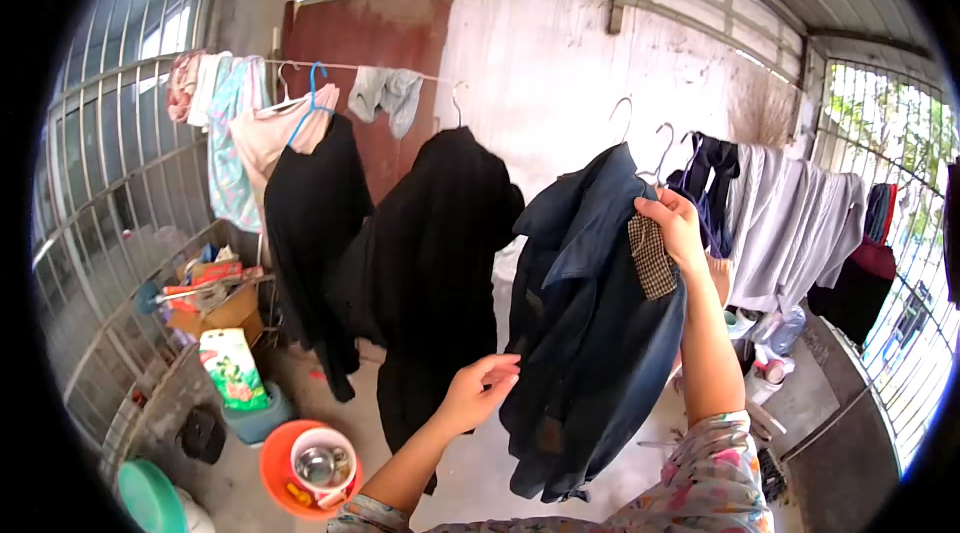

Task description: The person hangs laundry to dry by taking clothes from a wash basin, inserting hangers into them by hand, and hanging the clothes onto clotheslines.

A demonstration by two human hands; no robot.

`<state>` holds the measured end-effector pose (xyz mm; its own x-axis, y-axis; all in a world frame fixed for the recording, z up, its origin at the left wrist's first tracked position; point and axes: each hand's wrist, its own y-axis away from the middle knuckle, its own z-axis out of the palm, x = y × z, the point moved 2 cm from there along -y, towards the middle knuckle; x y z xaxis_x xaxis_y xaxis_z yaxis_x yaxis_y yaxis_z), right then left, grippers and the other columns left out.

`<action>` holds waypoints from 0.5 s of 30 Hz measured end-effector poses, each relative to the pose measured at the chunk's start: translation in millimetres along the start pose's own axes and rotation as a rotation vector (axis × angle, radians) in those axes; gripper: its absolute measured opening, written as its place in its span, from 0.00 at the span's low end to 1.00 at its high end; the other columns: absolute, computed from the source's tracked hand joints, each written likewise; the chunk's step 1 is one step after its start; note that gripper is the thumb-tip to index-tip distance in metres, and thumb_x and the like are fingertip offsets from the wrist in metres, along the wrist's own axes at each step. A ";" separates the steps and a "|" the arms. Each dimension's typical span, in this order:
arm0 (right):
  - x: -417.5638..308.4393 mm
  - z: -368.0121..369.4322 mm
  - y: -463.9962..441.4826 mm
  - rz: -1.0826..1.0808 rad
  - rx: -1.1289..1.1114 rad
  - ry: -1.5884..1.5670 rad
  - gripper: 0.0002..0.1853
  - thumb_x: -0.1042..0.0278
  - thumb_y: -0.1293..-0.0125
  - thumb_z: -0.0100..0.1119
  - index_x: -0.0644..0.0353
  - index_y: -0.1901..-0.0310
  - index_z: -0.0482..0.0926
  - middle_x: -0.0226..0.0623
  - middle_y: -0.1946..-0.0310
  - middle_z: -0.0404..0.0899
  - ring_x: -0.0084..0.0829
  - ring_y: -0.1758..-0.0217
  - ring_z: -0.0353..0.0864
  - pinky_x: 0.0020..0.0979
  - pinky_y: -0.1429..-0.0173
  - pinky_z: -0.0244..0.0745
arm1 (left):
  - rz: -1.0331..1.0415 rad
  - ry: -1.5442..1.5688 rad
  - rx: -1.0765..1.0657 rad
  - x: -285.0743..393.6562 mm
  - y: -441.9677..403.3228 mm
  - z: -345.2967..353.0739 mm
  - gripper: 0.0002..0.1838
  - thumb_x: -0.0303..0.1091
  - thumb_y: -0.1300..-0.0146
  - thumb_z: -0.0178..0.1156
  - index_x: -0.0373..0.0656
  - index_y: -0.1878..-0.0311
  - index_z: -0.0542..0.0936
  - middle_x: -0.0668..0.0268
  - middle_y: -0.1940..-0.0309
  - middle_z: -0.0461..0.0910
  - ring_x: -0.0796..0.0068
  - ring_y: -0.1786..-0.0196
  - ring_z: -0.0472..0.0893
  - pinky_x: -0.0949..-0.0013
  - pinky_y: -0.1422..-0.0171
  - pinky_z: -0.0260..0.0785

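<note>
A dark blue shirt hangs on a metal hanger in front of me. My right hand pinches the shirt at its shoulder, beside a checked patch of cloth. Fingers apart and holding nothing, my left hand is by the shirt's left edge; whether it touches the cloth I cannot tell. Left of the shirt hangs a black garment. Farther left, a second black top is on a blue hanger.
Grey cloths hang at the right, and a pink top at the left. On the floor are an orange basin with a metal bowl inside, a green basin and a cardboard box. Barred windows flank the space.
</note>
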<state>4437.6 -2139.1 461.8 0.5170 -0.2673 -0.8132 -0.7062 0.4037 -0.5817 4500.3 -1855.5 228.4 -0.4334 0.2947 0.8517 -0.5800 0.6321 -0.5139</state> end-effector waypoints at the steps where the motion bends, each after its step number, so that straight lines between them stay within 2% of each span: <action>1: -0.6 3.3 -13.5 -0.012 0.020 0.020 0.03 0.76 0.39 0.64 0.66 0.68 0.80 0.30 0.75 0.81 0.19 0.77 0.77 0.21 0.71 0.68 | 0.007 0.001 -0.009 -6.8 -10.8 -6.2 0.16 0.26 0.32 0.59 0.36 0.42 0.76 0.59 0.53 0.83 0.73 0.50 0.82 0.69 0.42 0.73; 7: 42.2 -6.1 -64.6 0.009 0.129 0.077 0.06 0.73 0.39 0.65 0.65 0.70 0.80 0.30 0.77 0.81 0.20 0.79 0.76 0.21 0.73 0.68 | -0.030 0.116 -0.156 -39.6 -57.8 -4.9 0.15 0.26 0.31 0.58 0.36 0.42 0.76 0.59 0.53 0.83 0.72 0.50 0.83 0.70 0.44 0.75; 11: 82.1 1.0 -47.6 0.019 0.125 0.203 0.03 0.77 0.39 0.64 0.66 0.67 0.80 0.30 0.72 0.82 0.20 0.73 0.78 0.22 0.67 0.72 | -0.044 0.152 -0.248 -65.6 -67.5 -2.5 0.16 0.26 0.31 0.58 0.36 0.41 0.75 0.58 0.52 0.83 0.72 0.49 0.83 0.70 0.43 0.75; 15: 104.2 -3.0 -35.9 0.034 0.115 0.222 0.05 0.73 0.37 0.64 0.65 0.65 0.80 0.27 0.72 0.81 0.17 0.74 0.76 0.22 0.68 0.70 | -0.081 0.185 -0.274 -89.5 -70.7 0.9 0.16 0.25 0.31 0.58 0.36 0.42 0.75 0.58 0.52 0.82 0.72 0.48 0.82 0.70 0.43 0.74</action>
<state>4515.4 -2184.0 397.9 0.3658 -0.4323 -0.8242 -0.6552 0.5093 -0.5579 4579.5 -1927.2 188.4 -0.2466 0.3448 0.9057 -0.3898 0.8204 -0.4184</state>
